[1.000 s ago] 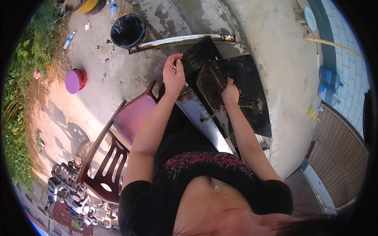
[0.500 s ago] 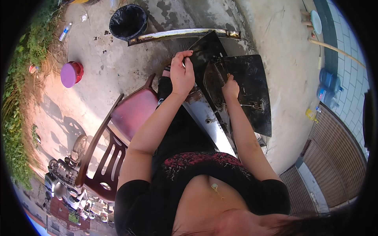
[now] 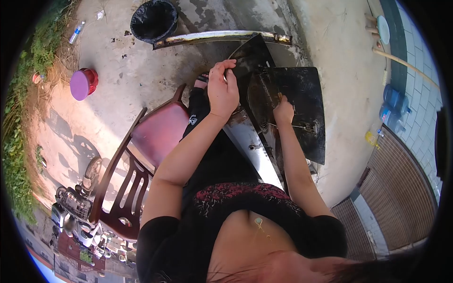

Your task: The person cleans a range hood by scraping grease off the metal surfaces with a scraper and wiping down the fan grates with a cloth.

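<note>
My left hand (image 3: 223,92) is raised over the near edge of a dark, grimy panel (image 3: 255,52), its fingers curled toward the thumb. What lies between them is hidden. To its right, my right hand (image 3: 284,112) is closed around a thin tool (image 3: 280,96) with a brownish handle end; the tool's far part blends into the dark surface. Under that hand are a greasy, curved dark piece (image 3: 258,94) and a square black panel (image 3: 302,80) with scratches and smears. A silver metal body (image 3: 252,147) slants between my legs and these panels.
Beyond the panels lies a long metal strip (image 3: 222,35), with a black-lined bin (image 3: 154,21) behind it. A reddish chair (image 3: 160,132) stands close on my left, and a purple-topped stool (image 3: 84,85) farther off. Blue water jugs (image 3: 395,101) sit by the tiled wall.
My right hand has shifted slightly right and toward me with the tool. My left hand has moved slightly right. The camera view has tilted a little.
</note>
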`<action>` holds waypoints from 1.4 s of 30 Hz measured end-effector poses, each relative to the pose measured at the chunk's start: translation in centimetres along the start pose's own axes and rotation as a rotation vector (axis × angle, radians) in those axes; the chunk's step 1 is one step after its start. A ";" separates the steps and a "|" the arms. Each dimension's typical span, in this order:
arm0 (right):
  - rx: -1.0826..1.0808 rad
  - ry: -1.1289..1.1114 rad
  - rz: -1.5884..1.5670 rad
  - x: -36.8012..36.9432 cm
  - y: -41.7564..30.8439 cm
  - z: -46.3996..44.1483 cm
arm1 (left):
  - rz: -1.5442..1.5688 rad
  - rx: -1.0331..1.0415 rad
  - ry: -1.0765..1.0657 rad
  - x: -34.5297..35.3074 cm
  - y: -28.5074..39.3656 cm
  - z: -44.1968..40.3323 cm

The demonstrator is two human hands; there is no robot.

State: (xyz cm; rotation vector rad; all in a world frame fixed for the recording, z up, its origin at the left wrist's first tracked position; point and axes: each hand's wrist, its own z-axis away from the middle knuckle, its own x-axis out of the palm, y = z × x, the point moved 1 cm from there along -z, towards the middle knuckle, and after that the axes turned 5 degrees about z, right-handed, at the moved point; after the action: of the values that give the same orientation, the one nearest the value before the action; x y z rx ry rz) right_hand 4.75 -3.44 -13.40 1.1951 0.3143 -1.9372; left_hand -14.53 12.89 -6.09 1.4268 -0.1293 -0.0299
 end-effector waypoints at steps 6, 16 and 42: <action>0.069 0.004 0.090 -2.8 5.9 6.4 | -0.031 0.033 0.007 0.1 -0.2 -0.1; -0.027 -0.162 0.237 -0.3 4.4 5.5 | -0.064 0.044 0.005 0.0 -0.1 -0.1; 0.017 -0.205 0.265 4.7 10.5 6.3 | 0.010 0.011 -0.005 0.1 0.0 0.1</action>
State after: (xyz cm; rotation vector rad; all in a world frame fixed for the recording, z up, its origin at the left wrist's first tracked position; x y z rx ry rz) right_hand 7.61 -16.19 -12.00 0.9839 0.0298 -1.8121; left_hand -14.43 12.78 -6.09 1.4371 -0.1409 -0.0248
